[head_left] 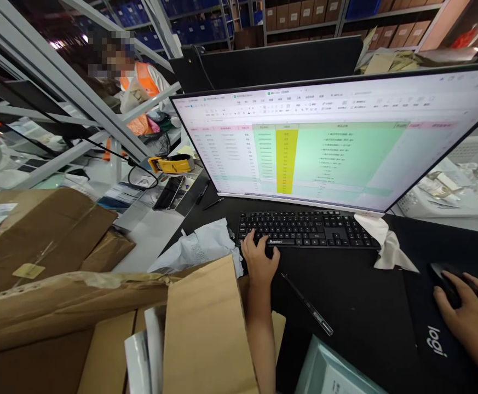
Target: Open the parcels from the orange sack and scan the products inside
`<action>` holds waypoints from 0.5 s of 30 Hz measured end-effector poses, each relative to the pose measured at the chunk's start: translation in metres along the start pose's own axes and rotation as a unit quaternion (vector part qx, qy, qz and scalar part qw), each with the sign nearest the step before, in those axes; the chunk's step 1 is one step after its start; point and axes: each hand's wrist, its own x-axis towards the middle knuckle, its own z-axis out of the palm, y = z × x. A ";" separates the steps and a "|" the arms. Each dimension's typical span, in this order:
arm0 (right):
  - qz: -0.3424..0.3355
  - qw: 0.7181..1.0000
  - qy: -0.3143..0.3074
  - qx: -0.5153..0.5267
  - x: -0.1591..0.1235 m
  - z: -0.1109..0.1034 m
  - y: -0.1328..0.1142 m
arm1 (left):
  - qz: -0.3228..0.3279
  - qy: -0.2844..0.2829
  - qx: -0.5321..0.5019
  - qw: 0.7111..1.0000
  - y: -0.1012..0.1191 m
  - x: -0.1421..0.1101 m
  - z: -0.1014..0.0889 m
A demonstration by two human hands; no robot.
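My left hand point(260, 259) rests at the left end of a black keyboard point(304, 229), fingers spread over the keys. At the far right, my right hand point(471, 306) is wrapped over a black computer mouse point(448, 285) on a dark mouse pad point(421, 312). Behind the keyboard stands a wide monitor point(345, 148) with a spreadsheet in green, yellow and pink. A pen point(308, 306) lies on the black desk between my hands. Crumpled white cloth or tissue point(390, 249) touches the keyboard's right end.
An opened cardboard box point(206, 328) crowds my left forearm, with a white plastic mailing bag point(206, 246) behind it. Brown cartons point(37, 235) sit at left. A phone point(168, 192) and yellow device point(171, 164) lie beyond. A person point(140, 82) in an orange vest is behind the metal frame.
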 end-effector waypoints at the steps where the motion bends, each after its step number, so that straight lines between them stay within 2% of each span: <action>1: -0.008 1.000 0.010 0.002 0.000 0.001 0.001 | -0.001 -0.002 0.001 1.000 0.000 0.000 0.000; 6: -0.032 0.999 -0.001 0.026 -0.003 0.000 0.000 | -0.004 -0.011 0.006 1.000 -0.001 0.001 0.000; 10: -0.026 0.999 -0.004 0.024 -0.002 -0.003 -0.003 | 0.002 -0.002 0.007 1.000 -0.002 0.002 0.001; 15: -0.026 0.999 0.011 0.015 0.000 0.006 0.004 | 0.003 0.005 0.005 1.000 -0.002 0.003 0.003</action>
